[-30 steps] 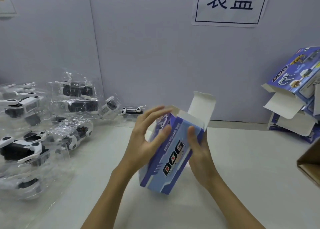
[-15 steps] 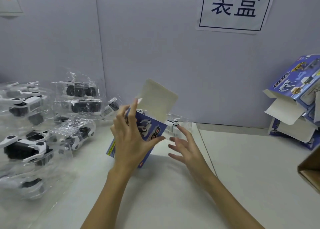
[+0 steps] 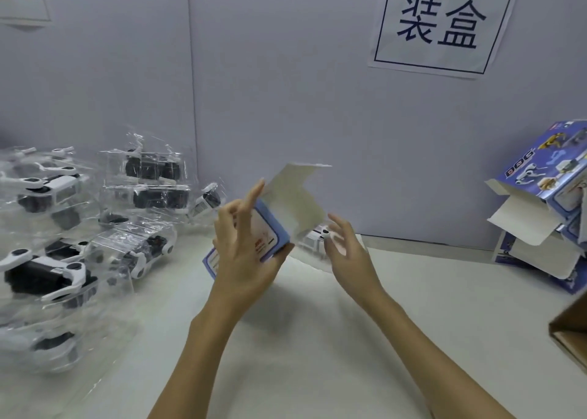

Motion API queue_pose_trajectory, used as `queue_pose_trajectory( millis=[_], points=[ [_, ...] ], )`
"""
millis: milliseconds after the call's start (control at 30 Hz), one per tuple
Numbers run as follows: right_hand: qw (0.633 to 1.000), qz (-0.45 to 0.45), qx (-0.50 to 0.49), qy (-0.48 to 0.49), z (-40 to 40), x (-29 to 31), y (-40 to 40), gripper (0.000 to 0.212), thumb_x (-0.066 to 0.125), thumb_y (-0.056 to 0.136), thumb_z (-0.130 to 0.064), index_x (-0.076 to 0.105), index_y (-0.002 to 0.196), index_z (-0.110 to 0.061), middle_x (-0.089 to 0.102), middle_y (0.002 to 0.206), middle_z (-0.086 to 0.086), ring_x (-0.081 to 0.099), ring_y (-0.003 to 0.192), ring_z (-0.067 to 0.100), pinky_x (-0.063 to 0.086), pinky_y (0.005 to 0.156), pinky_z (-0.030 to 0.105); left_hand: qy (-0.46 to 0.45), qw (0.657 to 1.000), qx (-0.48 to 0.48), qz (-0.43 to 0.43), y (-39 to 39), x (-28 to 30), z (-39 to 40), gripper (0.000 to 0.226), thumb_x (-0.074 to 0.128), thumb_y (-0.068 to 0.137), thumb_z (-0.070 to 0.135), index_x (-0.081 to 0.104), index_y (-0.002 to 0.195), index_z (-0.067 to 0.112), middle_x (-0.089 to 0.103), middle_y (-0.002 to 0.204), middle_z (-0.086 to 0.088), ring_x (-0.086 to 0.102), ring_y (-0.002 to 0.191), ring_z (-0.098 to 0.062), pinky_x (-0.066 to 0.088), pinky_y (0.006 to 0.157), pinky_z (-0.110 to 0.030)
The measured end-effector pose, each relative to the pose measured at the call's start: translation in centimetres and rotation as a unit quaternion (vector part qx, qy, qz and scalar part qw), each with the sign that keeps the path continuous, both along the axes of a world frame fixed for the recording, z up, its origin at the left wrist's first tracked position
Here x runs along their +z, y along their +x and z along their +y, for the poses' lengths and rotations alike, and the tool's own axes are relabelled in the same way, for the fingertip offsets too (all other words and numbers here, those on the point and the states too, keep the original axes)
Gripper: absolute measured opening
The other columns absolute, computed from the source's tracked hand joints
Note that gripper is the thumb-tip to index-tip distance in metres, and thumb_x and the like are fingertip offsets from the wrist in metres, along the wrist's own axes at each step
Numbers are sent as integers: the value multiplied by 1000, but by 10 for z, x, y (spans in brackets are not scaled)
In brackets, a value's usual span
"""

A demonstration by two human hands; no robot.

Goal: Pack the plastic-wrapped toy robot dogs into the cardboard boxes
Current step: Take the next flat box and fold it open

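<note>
Wall: pale grey panels behind the tabletop, seam left of centre; white paper sign with dark blue characters (image 3: 441, 24) at upper right
Tabletop: white flat tabletop (image 3: 349, 339) under both forearms
Dog pile: heap of clear-plastic-wrapped black-and-white toy robot dogs (image 3: 63, 228) at the left, stacked against the wall and spread toward the near edge
Box stack: blue printed cardboard boxes with open white flaps (image 3: 546, 221) leaning at the far right, well apart from the hands
Carton: corner of a brown corrugated carton (image 3: 571, 339) at the right edge
Held box: blue-and-white cardboard box with open top flap (image 3: 273, 225), raised above the tabletop at centre, tilted, flap pointing up and right
Left hand: left hand (image 3: 244, 250) holds the box, thumb under its lower edge, fingers along its left face, index finger extended up near the flap
Right hand: right hand (image 3: 346, 253) just right of the box, fingers spread and loosely bent, holding nothing that can be made out
Single dog: one wrapped white toy dog (image 3: 317, 240) behind the right hand near the wall; contact with the fingers unclear, blurred
</note>
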State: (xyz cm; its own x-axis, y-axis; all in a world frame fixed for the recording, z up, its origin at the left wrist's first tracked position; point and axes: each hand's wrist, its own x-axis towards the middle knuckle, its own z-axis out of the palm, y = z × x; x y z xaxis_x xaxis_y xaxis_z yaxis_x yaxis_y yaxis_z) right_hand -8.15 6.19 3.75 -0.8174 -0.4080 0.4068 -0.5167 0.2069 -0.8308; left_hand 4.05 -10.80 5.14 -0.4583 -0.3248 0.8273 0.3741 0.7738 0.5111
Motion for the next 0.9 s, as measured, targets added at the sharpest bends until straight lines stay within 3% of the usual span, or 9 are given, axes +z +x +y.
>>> queue_pose_trajectory(
  millis=[100, 200, 300, 433, 533, 600, 700, 767, 900],
  points=[
    [933, 149, -63, 321, 3, -6, -27, 66, 53, 107, -25, 19, 164, -27, 41, 157, 0, 33, 147, 25, 38, 114, 41, -95, 993, 69, -34, -6, -8, -5, 109, 92, 73, 12, 30, 154, 50, 36, 138, -4, 43, 127, -26, 42, 104, -63],
    [875, 171, -123, 437, 1, -22, -33, 69, 53, 107, -28, 16, 165, -24, 44, 142, 5, 36, 134, 29, 42, 105, 34, -110, 985, 100, -89, -10, -16, -4, 105, 91, 72, 9, 35, 153, 45, 39, 143, -9, 45, 135, -32, 31, 107, -72],
    [903, 123, -139, 386, -1, -38, -26, 66, 51, 107, -27, 17, 163, -28, 52, 125, 12, 49, 118, 34, 47, 90, 40, -121, 977, 116, -131, -11, -18, 0, 97, 84, 71, 2, 46, 149, 46, 35, 145, -9, 44, 135, -33, 26, 107, -74],
    [950, 75, -180, 244, 10, -41, -21, 24, 35, 111, -36, 42, 127, -21, 62, 103, 15, 61, 97, 39, 50, 80, 45, -126, 978, 117, -120, -10, -18, 1, 76, 84, 69, 4, 58, 130, 41, 38, 142, -11, 44, 133, -35, 27, 108, -72],
    [944, 54, -232, 227, 25, -31, -24, 36, 30, 110, -47, 44, 107, -14, 64, 95, 15, 60, 89, 39, 48, 78, 45, -112, 979, 129, -107, -8, -17, 1, 78, 88, 70, 6, 47, 126, 42, 40, 141, -11, 46, 135, -35, 28, 109, -71],
    [939, 32, -258, 225, 38, -27, -30, 36, 40, 107, -48, 46, 99, -13, 65, 90, 13, 57, 84, 36, 44, 73, 41, -91, 982, 135, -93, -7, -16, -2, 79, 90, 73, 9, 43, 128, 41, 41, 142, -9, 47, 136, -34, 27, 110, -70],
    [950, -57, -243, 187, 60, -15, -44, 23, 58, 99, -30, 48, 108, -11, 65, 95, 10, 60, 85, 30, 44, 70, 35, -79, 982, 149, -88, -6, -15, -3, 79, 91, 75, 12, 41, 129, 40, 43, 142, -6, 49, 133, -33, 28, 109, -66],
    [955, -114, -201, 184, 71, -5, -54, 26, 60, 96, -19, 48, 119, -14, 68, 100, 9, 62, 84, 21, 42, 63, 30, -87, 979, 161, -91, -6, -15, -4, 78, 91, 74, 11, 41, 128, 38, 47, 144, -7, 50, 131, -35, 31, 107, -62],
    [957, -88, -119, 251, 83, 9, -60, 28, 55, 100, -8, 68, 122, -21, 74, 103, -3, 68, 103, 18, 48, 70, 21, -111, 978, 143, -106, -7, -17, -4, 79, 91, 73, 10, 39, 128, 34, 49, 149, -7, 50, 132, -37, 38, 94, -53]
  ],
)
